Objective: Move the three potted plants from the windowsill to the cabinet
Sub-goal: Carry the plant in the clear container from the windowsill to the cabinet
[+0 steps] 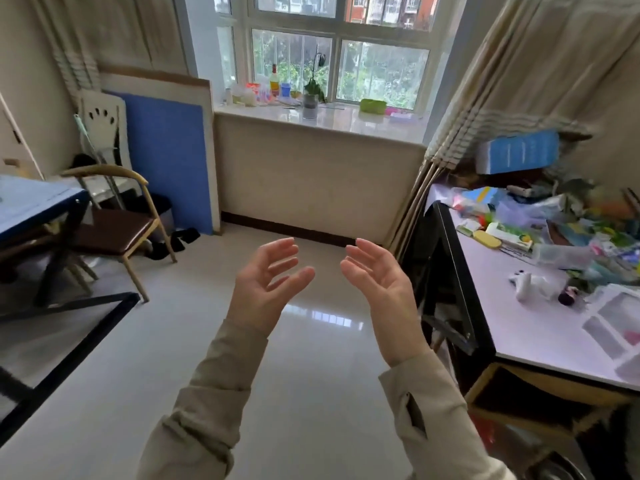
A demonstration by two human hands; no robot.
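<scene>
Hovering above the floor (311, 358), the left hand (266, 282) and right hand (377, 282) faced palm to palm, fingers (284, 252) spread and loosely curved. One potted plant (311, 98) stood on the windowsill (346, 124), near a bottle (274, 81) whose label was too blurred to read.

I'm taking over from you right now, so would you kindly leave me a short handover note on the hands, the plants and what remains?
Left hand: open, empty, raised over the floor.
Right hand: open, empty, palm facing the left one.
One plant stands on the windowsill, between a bottle and a green box.
Done: no other plant shows on the sill, so two may already be moved. The cabinet is out of view, so this is unconfirmed.
Left: carry this plant to the cabinet.
</scene>
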